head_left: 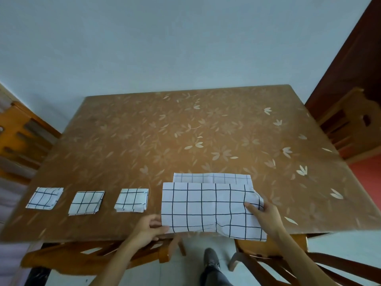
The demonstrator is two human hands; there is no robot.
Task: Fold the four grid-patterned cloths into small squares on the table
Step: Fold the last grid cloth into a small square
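Observation:
Three white cloths with black grid lines lie folded into small squares in a row near the table's front edge: one at the left point(45, 198), one in the middle point(86, 202), one further right point(132, 200). A fourth, larger grid cloth point(208, 207) is folded over once, its upper layer short of the far edge, and it overhangs the table's front edge. My left hand point(149, 227) pinches its near left corner. My right hand point(266, 215) holds its right edge, thumb on top.
The table point(185, 131) has a brown cover with a leaf pattern. Wooden chairs stand at the left point(18, 139), at the right point(350, 124) and under the front edge point(99, 254). A shoe point(211, 258) shows on the floor below.

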